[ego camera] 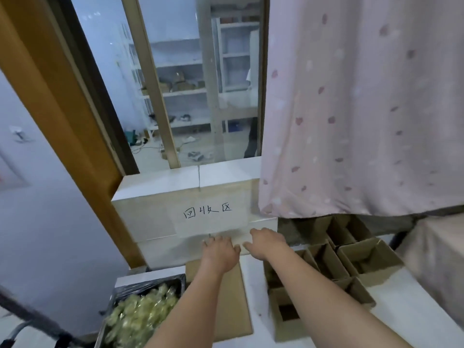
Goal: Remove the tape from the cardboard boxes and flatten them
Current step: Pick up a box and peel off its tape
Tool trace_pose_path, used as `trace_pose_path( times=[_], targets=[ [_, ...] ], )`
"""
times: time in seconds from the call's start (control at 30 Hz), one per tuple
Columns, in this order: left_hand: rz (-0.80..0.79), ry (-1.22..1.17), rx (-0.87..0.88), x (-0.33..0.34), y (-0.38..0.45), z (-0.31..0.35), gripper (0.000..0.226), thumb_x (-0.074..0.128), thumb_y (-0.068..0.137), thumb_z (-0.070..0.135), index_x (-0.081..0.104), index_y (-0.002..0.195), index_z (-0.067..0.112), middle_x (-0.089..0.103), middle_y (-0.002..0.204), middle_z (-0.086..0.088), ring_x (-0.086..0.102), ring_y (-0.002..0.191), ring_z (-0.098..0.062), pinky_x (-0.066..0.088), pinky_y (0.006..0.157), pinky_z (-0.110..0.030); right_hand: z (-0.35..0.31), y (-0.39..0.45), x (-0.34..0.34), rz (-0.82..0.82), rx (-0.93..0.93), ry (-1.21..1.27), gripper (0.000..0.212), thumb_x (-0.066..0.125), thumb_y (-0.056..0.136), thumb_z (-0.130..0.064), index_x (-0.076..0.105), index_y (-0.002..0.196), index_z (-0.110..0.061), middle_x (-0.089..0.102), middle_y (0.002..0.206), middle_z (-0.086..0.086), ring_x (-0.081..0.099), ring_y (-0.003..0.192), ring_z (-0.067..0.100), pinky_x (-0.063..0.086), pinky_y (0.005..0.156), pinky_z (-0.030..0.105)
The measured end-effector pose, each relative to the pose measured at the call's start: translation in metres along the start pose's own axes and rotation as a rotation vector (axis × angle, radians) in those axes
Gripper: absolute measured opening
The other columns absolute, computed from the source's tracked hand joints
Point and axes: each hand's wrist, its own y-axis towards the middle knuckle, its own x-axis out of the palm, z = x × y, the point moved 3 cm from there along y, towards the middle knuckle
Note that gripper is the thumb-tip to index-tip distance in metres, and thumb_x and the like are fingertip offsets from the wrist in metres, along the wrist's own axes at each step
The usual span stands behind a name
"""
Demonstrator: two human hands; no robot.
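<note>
- Left hand (221, 252) laid palm down on the far end of a flattened cardboard box (232, 305) – fingers spread, grip slack.
- Right hand (267, 243) just beside it at the box's far edge, fingers loosely bent; grip on anything: cannot tell.
- Flattened box on the floor below a paper sign (208, 213).
- Open cardboard boxes (351, 262) clustered at right; bin (140, 312) at left.

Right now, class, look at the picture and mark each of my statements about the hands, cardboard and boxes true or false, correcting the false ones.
1. Both hands reach toward the flat cardboard. True.
2. The open boxes stand to the left of the arms. False: they stand to the right.
3. A handwritten paper sign hangs on the wall. True.
4. The right hand holds a knife. False: it holds no tool.
5. The left hand has its fingers spread. True.
</note>
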Motion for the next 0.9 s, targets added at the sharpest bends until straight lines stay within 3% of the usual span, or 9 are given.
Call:
trace_pose_path(
  times=[0.4,0.53,0.7,0.9],
  targets=[
    [0.009,0.088,0.231,0.024,-0.07,0.086,0.055,0.026,0.104,0.05,0.044,0.142,0.014,0.046,0.146,-0.016,0.041,0.135,-0.037,0.034,0.11,-0.054,0.063,-0.121,0.011,0.054,0.174,-0.015,0.055,0.045,0.097,-0.053,0.047,0.139,-0.017,0.053,0.139,0.012,0.051,0.127,0.032,0.046,0.102,0.044],
    [-0.015,0.076,0.32,0.041,-0.09,0.126,0.056,0.025,0.104,0.047,0.042,0.145,0.013,0.041,0.152,-0.016,0.036,0.141,-0.036,0.03,0.114,-0.055,0.1,-0.146,0.028,0.043,0.252,0.027,0.056,0.045,0.098,-0.053,0.044,0.142,-0.018,0.058,0.133,0.012,0.055,0.12,0.032,0.048,0.098,0.045],
    [-0.035,0.039,0.372,0.054,-0.113,0.171,0.055,0.026,0.105,0.045,0.041,0.146,0.014,0.041,0.153,-0.017,0.036,0.141,-0.036,0.026,0.117,-0.057,0.142,-0.168,0.042,0.083,0.318,0.077,0.049,0.046,0.097,-0.052,0.049,0.131,-0.017,0.059,0.129,0.01,0.055,0.119,0.031,0.048,0.096,0.044],
    [-0.054,0.032,0.35,0.074,-0.114,0.231,0.053,0.027,0.105,0.045,0.039,0.149,0.016,0.041,0.153,-0.014,0.034,0.144,-0.034,0.023,0.12,-0.058,0.207,-0.177,0.051,0.081,0.325,0.133,0.042,0.047,0.098,-0.049,0.05,0.129,-0.021,0.06,0.126,0.006,0.059,0.114,0.026,0.051,0.093,0.04]
  ],
)
